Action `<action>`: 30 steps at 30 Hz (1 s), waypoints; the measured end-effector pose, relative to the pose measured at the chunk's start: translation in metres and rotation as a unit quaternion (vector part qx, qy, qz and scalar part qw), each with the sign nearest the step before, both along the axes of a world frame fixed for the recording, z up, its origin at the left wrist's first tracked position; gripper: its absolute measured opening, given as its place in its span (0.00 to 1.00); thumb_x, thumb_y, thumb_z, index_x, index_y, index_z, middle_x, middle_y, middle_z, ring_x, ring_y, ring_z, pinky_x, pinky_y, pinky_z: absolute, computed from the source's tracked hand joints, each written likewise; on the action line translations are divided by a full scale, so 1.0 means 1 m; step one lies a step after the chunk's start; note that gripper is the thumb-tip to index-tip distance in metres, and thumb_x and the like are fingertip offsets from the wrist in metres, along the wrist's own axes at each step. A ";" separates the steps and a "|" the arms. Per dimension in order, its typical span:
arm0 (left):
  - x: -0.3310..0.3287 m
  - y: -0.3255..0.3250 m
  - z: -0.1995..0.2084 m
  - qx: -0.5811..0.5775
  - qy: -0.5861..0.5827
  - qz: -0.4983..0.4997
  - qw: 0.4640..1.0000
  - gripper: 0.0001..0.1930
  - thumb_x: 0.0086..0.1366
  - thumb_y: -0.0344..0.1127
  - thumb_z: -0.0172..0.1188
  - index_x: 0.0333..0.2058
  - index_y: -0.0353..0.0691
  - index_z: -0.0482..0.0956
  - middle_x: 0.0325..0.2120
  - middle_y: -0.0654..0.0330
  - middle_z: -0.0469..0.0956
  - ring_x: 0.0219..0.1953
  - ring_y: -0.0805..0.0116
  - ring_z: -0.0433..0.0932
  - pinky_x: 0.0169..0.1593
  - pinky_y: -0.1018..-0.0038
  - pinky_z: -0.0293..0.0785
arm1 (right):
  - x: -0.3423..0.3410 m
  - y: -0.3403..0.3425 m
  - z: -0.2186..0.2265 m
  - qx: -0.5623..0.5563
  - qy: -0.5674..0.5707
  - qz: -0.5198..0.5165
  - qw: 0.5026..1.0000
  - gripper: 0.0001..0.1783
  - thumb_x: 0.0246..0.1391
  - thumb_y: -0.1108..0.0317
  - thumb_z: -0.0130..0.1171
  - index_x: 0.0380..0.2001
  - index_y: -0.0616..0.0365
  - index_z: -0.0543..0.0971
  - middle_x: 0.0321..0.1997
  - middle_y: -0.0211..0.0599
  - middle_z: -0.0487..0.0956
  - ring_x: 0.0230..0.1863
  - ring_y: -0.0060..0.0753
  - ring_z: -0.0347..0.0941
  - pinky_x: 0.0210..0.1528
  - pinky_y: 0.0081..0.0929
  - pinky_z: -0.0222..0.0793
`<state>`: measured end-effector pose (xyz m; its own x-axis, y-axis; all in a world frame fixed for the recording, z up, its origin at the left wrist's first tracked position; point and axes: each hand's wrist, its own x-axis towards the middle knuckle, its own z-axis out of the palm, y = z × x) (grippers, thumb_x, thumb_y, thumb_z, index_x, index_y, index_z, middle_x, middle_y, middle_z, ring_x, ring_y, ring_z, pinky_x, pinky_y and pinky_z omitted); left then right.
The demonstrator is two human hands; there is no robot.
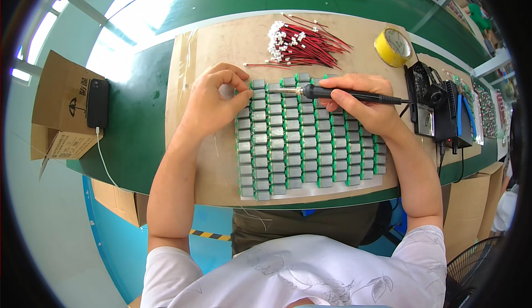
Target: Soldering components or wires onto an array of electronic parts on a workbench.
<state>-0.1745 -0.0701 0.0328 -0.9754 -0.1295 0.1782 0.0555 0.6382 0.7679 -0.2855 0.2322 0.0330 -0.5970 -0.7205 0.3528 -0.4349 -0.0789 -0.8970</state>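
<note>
And here we are in an electronics workshop, a factory assembly floor by the look of it! Just look at this green tabletop [136, 125]: row upon row of identical grey-and-green modules [308, 142], far too many for a home hobby. There's a soldering iron [316, 91] in my right fingers [354, 82], its black soldering station [451, 114] over to the right, and a heap of red-and-black leads [310, 43] with white plugs up top, pure batch work! Down below, blue floor [119, 247] with yellow-and-black striped tape [210, 235], very industrial, and a black fan [471, 263] at lower right.
</note>
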 end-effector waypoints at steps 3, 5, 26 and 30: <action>0.000 0.001 0.001 -0.005 -0.001 0.002 1.000 0.05 0.57 0.29 0.70 0.28 0.35 0.84 0.44 0.56 0.84 0.50 0.60 0.81 0.54 0.66 0.75 | 0.000 0.000 0.000 0.003 0.008 0.002 1.000 0.14 0.62 0.80 0.59 0.49 0.69 0.85 0.38 0.45 0.88 0.36 0.27 0.86 0.41 0.23 0.82; 0.001 0.002 0.001 -0.008 0.000 0.002 1.000 0.05 0.57 0.29 0.70 0.28 0.35 0.84 0.44 0.57 0.84 0.50 0.60 0.81 0.54 0.66 0.74 | 0.000 0.000 0.000 0.001 0.008 0.003 1.000 0.14 0.62 0.80 0.59 0.49 0.69 0.85 0.38 0.45 0.88 0.36 0.27 0.86 0.41 0.23 0.82; 0.002 0.003 0.001 0.005 -0.001 -0.005 1.000 0.05 0.56 0.28 0.70 0.27 0.34 0.84 0.45 0.56 0.84 0.50 0.60 0.81 0.56 0.67 0.74 | 0.001 0.001 -0.001 -0.017 -0.019 -0.001 1.000 0.13 0.64 0.79 0.58 0.49 0.71 0.85 0.38 0.46 0.88 0.35 0.27 0.85 0.41 0.23 0.82; 0.002 0.003 0.000 0.007 -0.005 -0.004 1.000 0.04 0.56 0.29 0.70 0.27 0.35 0.84 0.45 0.57 0.84 0.50 0.60 0.81 0.56 0.67 0.74 | 0.002 0.001 -0.002 -0.014 -0.017 -0.005 1.000 0.13 0.64 0.80 0.58 0.49 0.71 0.85 0.37 0.46 0.88 0.35 0.27 0.85 0.41 0.23 0.82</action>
